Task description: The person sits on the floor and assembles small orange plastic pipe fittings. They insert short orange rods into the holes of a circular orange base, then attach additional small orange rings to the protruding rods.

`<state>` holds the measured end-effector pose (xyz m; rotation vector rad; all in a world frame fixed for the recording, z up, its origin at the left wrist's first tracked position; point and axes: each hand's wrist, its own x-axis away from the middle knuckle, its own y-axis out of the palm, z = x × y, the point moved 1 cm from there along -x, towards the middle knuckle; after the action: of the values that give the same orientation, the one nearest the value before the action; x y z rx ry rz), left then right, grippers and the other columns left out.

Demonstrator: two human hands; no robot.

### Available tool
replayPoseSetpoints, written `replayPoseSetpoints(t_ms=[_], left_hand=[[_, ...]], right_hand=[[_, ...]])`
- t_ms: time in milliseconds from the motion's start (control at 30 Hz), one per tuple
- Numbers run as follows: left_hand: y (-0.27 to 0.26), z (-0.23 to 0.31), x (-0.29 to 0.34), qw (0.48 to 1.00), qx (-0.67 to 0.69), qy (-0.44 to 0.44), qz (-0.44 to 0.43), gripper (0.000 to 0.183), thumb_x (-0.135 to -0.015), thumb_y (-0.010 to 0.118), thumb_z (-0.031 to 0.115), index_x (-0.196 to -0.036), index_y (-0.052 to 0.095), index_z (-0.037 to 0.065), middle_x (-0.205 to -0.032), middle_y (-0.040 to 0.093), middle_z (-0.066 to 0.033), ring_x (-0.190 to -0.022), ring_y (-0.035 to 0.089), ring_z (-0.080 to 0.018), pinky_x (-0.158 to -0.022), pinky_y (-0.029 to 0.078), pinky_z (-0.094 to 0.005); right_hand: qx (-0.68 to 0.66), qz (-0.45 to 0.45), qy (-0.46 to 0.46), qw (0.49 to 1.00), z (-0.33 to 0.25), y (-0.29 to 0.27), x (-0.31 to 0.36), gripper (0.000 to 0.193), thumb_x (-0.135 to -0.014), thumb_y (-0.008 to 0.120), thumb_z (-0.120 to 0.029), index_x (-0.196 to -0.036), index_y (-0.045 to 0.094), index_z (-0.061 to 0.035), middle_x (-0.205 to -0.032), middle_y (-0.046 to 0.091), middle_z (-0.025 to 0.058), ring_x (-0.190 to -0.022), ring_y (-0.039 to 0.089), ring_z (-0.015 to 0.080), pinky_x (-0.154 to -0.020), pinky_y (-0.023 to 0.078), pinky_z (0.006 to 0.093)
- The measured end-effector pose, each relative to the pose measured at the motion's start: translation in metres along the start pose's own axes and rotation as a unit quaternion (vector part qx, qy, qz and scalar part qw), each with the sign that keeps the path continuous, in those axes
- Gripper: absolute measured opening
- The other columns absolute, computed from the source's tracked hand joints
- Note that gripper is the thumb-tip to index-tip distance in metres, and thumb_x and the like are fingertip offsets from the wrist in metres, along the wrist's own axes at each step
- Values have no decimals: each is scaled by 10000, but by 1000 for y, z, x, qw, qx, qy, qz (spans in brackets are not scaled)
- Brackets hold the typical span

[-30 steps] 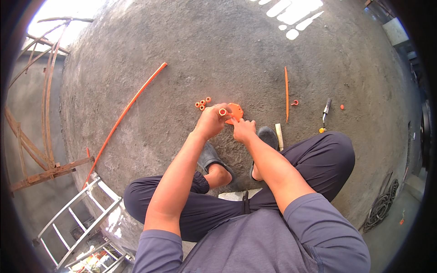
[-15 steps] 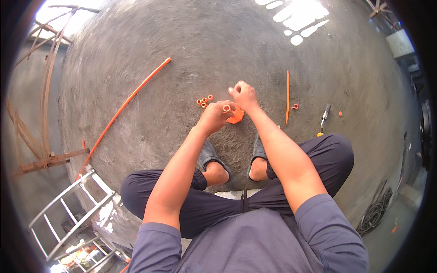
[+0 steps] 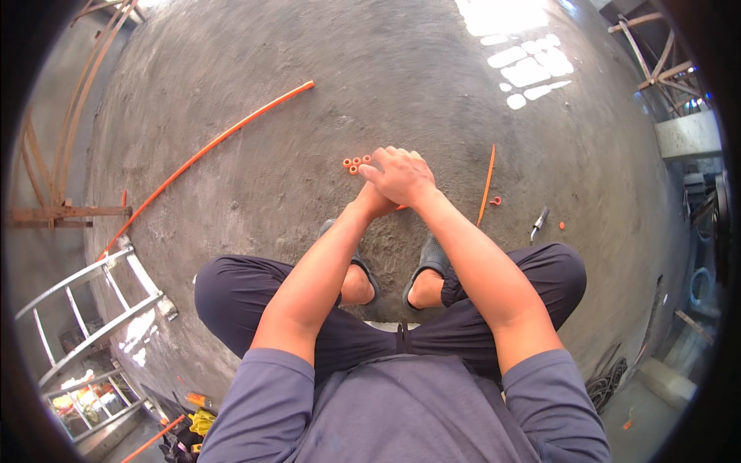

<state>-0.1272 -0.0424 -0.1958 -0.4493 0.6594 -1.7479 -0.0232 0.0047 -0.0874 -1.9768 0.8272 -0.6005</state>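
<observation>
Rough grey concrete floor point(image 3: 401, 85) spreads across the room, with bright patches of sunlight point(image 3: 525, 68) at the far right. Toward the middle, just a sliver of an orange piece point(image 3: 401, 207) peeks from under the person's hands, most of it hidden from me. The right hand point(image 3: 400, 176) lies palm down across the left hand point(image 3: 373, 201), its back turned up; I cannot tell whether either one is gripping anything. Just left of the fingers sits a little cluster of orange rings point(image 3: 356, 163). Dark clogs point(image 3: 429, 261) are planted nearer, one on each side. To the right lie a thin orange strip point(image 3: 487, 185), a small hooked piece point(image 3: 495, 201), a tool with a grey handle point(image 3: 541, 219) and an orange disc point(image 3: 562, 225). Over on the left, a long orange pipe point(image 3: 202, 150) curves down toward a metal ladder point(image 3: 143, 275); coiled dark cable point(image 3: 607, 384) rests at near right.
</observation>
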Motion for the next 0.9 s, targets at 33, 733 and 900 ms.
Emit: replayPoseSetpoints(t_ms=[33,733,900], left_hand=[[-6,-3,-3,999,-32,-8,-40,408,-900,711,137,-1294,631,64,-1275,670,-194,-1215,626,-324,-950,526,-449],[-333,-135,134,881,-121,-456,-14,429,-954,723,384,-1273,706,96,-1223,731,-117,-1083,699,-266,-932,545,-441],[-324,-145,183,816,77,-573,12,499,-981,686,442,-1374,637,139,-1306,680,-48,-1096,673,-229,-921,536,-496]], right_hand=[[15,-13,3,1000,0,2,1,523,-999,534,-563,-1127,712,-87,-1151,706,137,-1148,657,311,-989,471,479],[53,-35,28,998,-9,0,4,518,-1043,481,-545,-1166,688,-86,-1131,717,155,-1076,681,356,-958,488,488],[59,-61,54,995,-12,-3,-2,544,-1047,464,-558,-1154,680,-70,-1149,719,163,-1092,678,370,-979,480,487]])
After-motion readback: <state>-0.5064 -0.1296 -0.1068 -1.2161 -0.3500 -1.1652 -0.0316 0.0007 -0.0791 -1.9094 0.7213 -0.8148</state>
